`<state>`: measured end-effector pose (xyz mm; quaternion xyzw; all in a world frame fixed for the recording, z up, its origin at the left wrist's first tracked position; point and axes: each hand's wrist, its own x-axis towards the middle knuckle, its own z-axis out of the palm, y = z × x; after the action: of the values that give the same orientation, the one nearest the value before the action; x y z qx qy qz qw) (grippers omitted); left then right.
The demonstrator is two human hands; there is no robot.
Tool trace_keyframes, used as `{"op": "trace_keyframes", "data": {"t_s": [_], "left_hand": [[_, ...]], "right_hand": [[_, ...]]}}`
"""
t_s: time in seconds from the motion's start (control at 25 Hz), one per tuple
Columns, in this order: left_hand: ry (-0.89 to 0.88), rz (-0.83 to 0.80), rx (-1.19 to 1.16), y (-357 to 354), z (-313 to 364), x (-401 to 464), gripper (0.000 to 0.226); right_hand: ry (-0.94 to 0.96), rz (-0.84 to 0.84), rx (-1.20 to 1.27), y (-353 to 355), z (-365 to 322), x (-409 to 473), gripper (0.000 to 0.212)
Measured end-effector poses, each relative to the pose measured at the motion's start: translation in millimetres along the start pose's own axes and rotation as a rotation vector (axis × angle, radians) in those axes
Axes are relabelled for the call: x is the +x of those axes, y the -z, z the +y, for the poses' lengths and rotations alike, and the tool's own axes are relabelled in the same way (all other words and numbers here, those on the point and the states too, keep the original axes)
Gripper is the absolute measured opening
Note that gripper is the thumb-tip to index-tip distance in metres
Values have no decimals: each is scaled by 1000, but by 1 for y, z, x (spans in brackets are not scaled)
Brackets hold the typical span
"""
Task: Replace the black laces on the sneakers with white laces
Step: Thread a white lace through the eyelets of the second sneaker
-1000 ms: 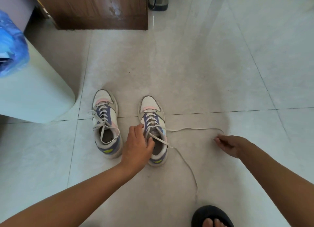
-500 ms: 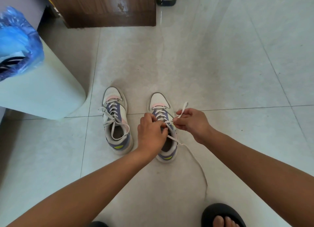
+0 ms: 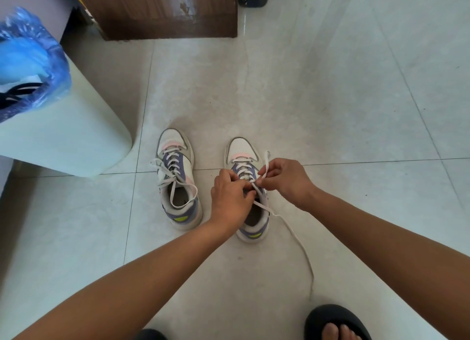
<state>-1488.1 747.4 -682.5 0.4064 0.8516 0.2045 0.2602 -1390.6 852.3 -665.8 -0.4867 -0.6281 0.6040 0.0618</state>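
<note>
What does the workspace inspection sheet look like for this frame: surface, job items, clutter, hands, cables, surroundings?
Surface: pale tiled floor, bare apart from the shoes.
Job's things: left sneaker fully laced in white, ends loose; right sneaker laced in white, one long white lace end trailing on the floor.
Clutter: blue plastic bag on a pale green table, something black inside.
Hands: left hand and right hand both pinch lace over the right sneaker.
Cables: nothing seen.
Surroundings: wooden cabinet; a foot in a black slipper.
</note>
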Motion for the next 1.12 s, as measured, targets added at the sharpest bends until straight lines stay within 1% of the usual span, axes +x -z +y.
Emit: {"op": "trace_keyframes", "data": {"t_s": [0.04, 0.12, 0.2, 0.24, 0.32, 0.36, 0.44, 0.48, 0.6, 0.64, 0.72, 0.76, 0.8, 0.84, 0.88, 0.92, 0.96, 1.0, 1.12], "left_hand": [[8, -1, -19, 0, 0, 1, 21], [12, -6, -31, 0, 0, 3, 19], [-18, -23, 10, 0, 0, 3, 18], [-30, -27, 32, 0, 0, 2, 18], [-32, -36, 57, 0, -1, 2, 15], [-20, -71, 44, 2, -1, 3, 13], [15, -194, -79, 13, -5, 9, 9], [11, -264, -181, 22, -8, 13, 7], [-75, -427, -496, 60, -11, 4, 15], [-96, -469, -648, 74, -9, -3, 12], [-99, -581, -1035, 98, -10, -16, 2], [-94, -655, -1221, 107, -13, -22, 6], [-98, -775, -1402, 114, -16, -28, 10], [-96, -929, -1572, 117, -19, -34, 15], [-69, -1055, -1708, 117, -18, -44, 21], [-56, -1064, -1721, 114, -15, -57, 25], [-21, -1078, -1666, 109, -13, -72, 25], [-2, -1124, -1585, 101, -11, -88, 23], [-67, -1338, -1399, 76, -5, -128, 13]], "right_hand": [[2, 16, 16, -2, 2, 0, 21], [-22, 44, 122, -5, 6, -3, 19], [-63, 30, 219, -7, 11, -9, 17], [-66, 12, 193, -8, 14, -11, 24], [-45, -5, 41, -9, 21, -14, 45], [-27, 5, -28, -10, 22, -15, 50], [16, 36, -125, -14, 26, -17, 47], [30, 55, -165, -18, 27, -18, 42], [40, 113, -186, -23, 27, -20, 31], [49, 124, -194, -24, 26, -20, 30], [77, 141, -245, -23, 24, -19, 28], [90, 147, -263, -24, 23, -19, 28], [99, 150, -273, -25, 23, -19, 28], [101, 150, -279, -25, 23, -19, 28], [99, 146, -285, -25, 22, -20, 28], [99, 145, -292, -25, 21, -20, 28], [99, 152, -300, -24, 20, -19, 28], [98, 168, -310, -22, 18, -17, 27], [85, 210, -345, -19, 16, -12, 23]]}}
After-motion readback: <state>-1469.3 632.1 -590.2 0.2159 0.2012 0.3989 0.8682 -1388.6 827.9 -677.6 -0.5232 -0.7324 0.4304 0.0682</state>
